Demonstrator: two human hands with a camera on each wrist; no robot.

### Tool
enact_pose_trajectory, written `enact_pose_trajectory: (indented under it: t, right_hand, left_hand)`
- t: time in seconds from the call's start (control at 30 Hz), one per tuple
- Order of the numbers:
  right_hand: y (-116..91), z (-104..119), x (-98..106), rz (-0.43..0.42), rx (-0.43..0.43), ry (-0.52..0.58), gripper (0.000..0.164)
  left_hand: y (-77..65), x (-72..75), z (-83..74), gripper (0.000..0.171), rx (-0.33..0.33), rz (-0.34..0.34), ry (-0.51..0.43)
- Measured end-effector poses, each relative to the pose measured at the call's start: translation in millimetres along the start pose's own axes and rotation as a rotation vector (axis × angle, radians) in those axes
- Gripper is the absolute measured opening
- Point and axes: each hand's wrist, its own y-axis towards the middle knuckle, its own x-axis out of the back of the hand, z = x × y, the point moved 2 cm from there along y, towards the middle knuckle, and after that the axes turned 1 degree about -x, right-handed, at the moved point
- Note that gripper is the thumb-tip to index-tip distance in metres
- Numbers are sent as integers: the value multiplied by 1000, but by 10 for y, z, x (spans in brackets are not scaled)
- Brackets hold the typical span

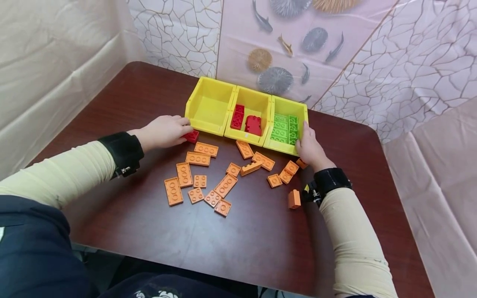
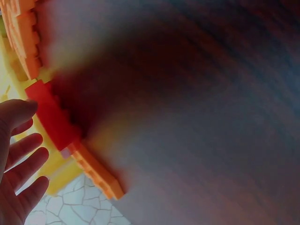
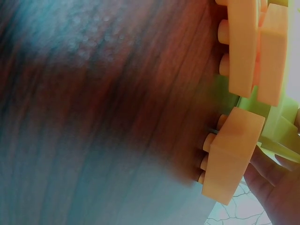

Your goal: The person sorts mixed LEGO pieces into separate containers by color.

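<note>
My left hand (image 1: 164, 131) is beside the front left corner of the left yellow bin (image 1: 210, 123). Its fingertips are right at a red brick (image 1: 191, 136) on the table. Fingers look spread and loosely bent in the left wrist view, where the thumb tip overlaps one end of the red brick (image 2: 54, 117). At the other end of the row, my right hand (image 1: 313, 147) rests against the right bin (image 1: 277, 147), fingers along its outer side and thumb by the front corner. That bin contains green bricks (image 1: 285, 128).
Red bricks (image 1: 253, 125) lie in the middle bin (image 1: 242, 135); the left bin is bare inside. Several orange bricks (image 1: 225, 185) are scattered in front of the bins. One orange brick (image 1: 294, 199) stands near the right wrist. Patterned cloth (image 1: 275, 49) hangs behind the table (image 1: 156, 231).
</note>
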Motion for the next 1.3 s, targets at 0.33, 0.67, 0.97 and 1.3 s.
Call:
enact_pose_trajectory:
  t: [0.33,0.67,0.97,1.3]
  right_hand:
    - [-1,-3,-10,3,2,-8,67]
    - [21,16,-11,0,17,-14,67]
    - [5,-14,51,3,-9,-36,67]
    - [6,-11,-31,-4,-12,-8,67]
  left_hand:
    - [23,-111,54,26,10,-6,-27]
    - [-25,60,22,17,22,25,-155]
    - [567,630,-379,15,-184,-165,-93]
    - [1950,532,-417,16,-60,15,35]
